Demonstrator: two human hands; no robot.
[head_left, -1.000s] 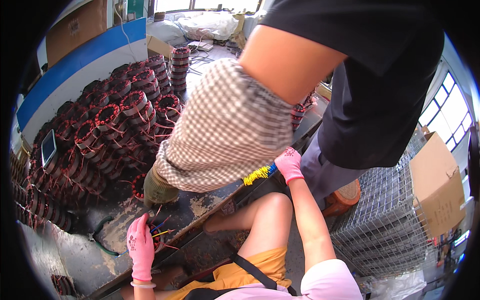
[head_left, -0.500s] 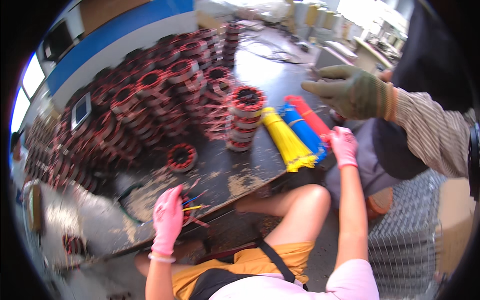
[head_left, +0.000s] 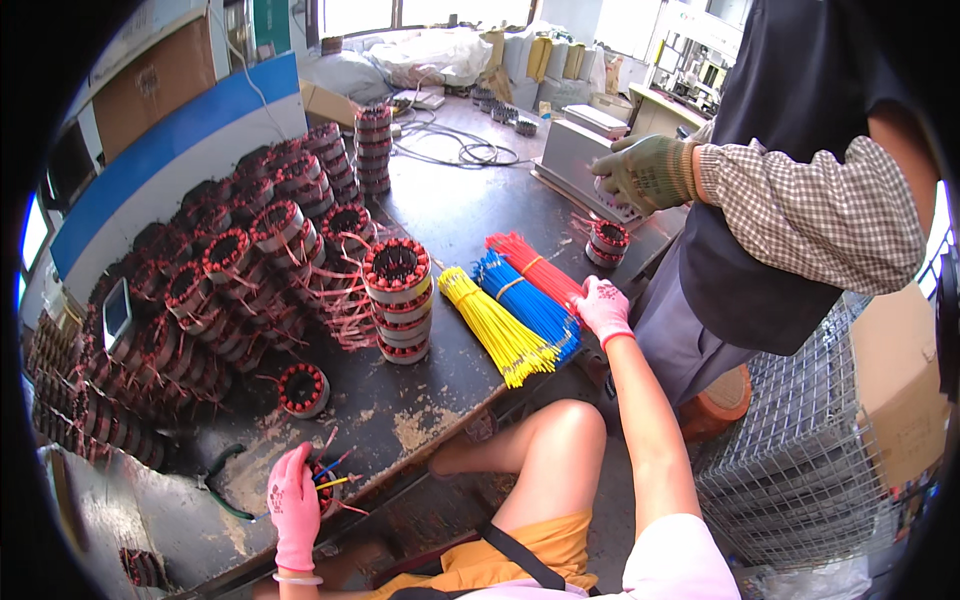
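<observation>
My left hand (head_left: 293,500), in a pink glove, grips the side of a motor stator (head_left: 326,474) at the table's near edge. Blue and yellow wires stick out of that stator; the fingers partly hide it. My right hand (head_left: 603,308), also gloved in pink, reaches forward with its fingers closed on the near end of a bundle of red wires (head_left: 535,265). Next to this lie a bundle of blue wires (head_left: 527,303) and a bundle of yellow wires (head_left: 495,325). A single stator (head_left: 303,390) lies beyond my left hand.
Many stacked stators (head_left: 225,250) fill the table's left side; one stack (head_left: 398,300) stands beside the yellow wires. At right stands a co-worker, whose green-gloved hand (head_left: 650,172) is above two stacked stators (head_left: 608,243). A wire-mesh cage (head_left: 800,440) stands at lower right.
The view has shifted, bringing more of the table's far side into sight. My right hand remains at the red wires' near end, my left hand at the stator.
</observation>
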